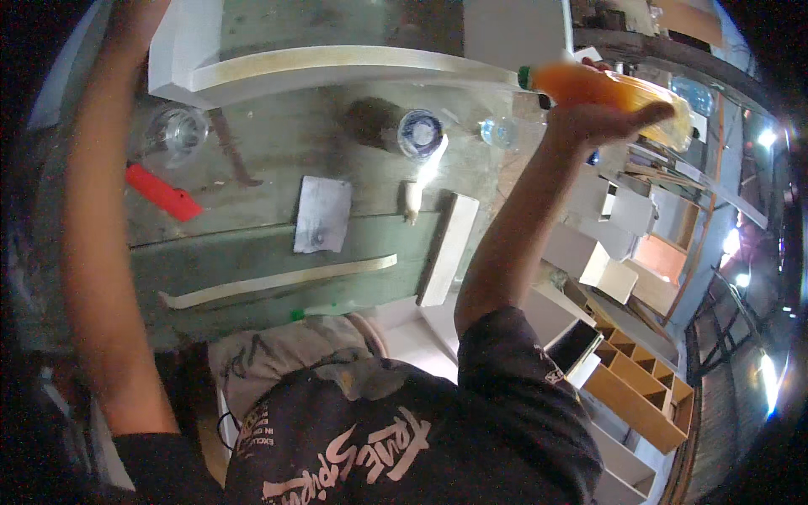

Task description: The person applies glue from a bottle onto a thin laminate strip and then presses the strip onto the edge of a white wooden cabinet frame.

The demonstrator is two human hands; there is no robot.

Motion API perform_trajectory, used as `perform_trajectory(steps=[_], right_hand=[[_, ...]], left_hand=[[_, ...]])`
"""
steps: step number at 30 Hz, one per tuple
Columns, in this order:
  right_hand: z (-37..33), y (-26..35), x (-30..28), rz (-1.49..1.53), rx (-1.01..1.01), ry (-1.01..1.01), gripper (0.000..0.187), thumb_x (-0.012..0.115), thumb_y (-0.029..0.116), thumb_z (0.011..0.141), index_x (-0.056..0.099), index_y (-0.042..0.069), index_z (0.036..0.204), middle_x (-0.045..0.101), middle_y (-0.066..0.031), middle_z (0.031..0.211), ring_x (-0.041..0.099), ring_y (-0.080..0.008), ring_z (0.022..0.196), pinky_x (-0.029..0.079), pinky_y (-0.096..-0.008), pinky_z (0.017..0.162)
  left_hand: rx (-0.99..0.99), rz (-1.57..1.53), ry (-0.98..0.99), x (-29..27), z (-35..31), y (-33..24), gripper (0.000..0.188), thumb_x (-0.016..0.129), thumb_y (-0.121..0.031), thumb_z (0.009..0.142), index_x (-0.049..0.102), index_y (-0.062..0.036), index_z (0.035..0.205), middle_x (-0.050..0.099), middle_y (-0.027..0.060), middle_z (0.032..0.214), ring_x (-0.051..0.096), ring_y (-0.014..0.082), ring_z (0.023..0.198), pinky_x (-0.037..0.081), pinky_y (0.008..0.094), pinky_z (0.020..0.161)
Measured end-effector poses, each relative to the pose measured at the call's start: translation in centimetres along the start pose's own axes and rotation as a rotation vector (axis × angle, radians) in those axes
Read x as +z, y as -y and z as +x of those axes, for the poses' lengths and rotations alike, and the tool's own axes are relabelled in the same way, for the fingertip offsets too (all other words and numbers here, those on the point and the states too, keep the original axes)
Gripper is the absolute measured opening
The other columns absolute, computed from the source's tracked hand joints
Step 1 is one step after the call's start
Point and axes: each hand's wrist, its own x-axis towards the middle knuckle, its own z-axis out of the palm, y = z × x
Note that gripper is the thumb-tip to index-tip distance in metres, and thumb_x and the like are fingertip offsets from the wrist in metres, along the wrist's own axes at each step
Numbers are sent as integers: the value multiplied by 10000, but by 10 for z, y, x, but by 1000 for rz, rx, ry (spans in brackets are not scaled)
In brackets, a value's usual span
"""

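My right hand point(589, 122) is raised at the right, wrapped round a plastic bottle point(635, 94) of orange-yellow liquid. The bottle lies nearly sideways, with its green cap pointing left toward a white panel frame point(189, 76). A yellowish tint marks the near edge point(337, 57) of this frame. My left arm stretches up along the left side, and my left hand point(143, 10) is at the top edge beside the frame's left corner. The picture's border cuts off that hand, so its fingers are hidden.
On the green-grey worktop point(252, 244) are a clear round container point(177, 130), a red tool point(164, 194), a grey sheet point(322, 215), a round tub point(420, 133), a thin pale strip point(278, 282) and a white bar point(449, 250). A brown compartmented box point(640, 379) stands at lower right.
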Motion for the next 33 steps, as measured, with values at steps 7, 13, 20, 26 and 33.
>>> perform_trajectory(steps=[7,13,20,26,33], right_hand=[[-97,51,144,-1,-358,205,793,406,810,875,387,87,1201,533,-114,839,617,-261,638,584,-390,597],[-196,63,196,168,18,219,710,429,606,997,329,28,1397,665,-155,935,703,-281,764,613,-404,664],[-222,96,229,-100,97,64,948,274,847,881,334,33,1363,672,-193,879,710,-282,735,618,-428,682],[-211,63,196,247,50,484,916,291,830,891,353,37,1344,666,-201,897,703,-318,766,608,-448,710],[-162,34,166,226,16,506,841,350,786,915,351,63,1343,652,-215,937,689,-366,793,598,-496,737]], left_hand=[[102,231,-249,-7,0,29,329,527,-221,977,653,-91,1252,634,75,1244,552,185,1187,368,331,1073],[241,265,-371,3,0,38,295,521,-239,973,663,-65,1165,651,58,1127,583,186,1101,422,327,1004],[335,243,-443,14,-2,35,239,522,-197,1000,646,-21,1102,613,81,1043,575,166,1006,456,335,910],[174,84,-459,18,1,37,215,512,-169,1002,630,-10,1088,598,67,1043,577,164,1015,456,315,905],[241,46,-456,20,12,45,197,519,-159,995,633,-27,1087,590,69,1044,569,162,1002,458,325,904]])
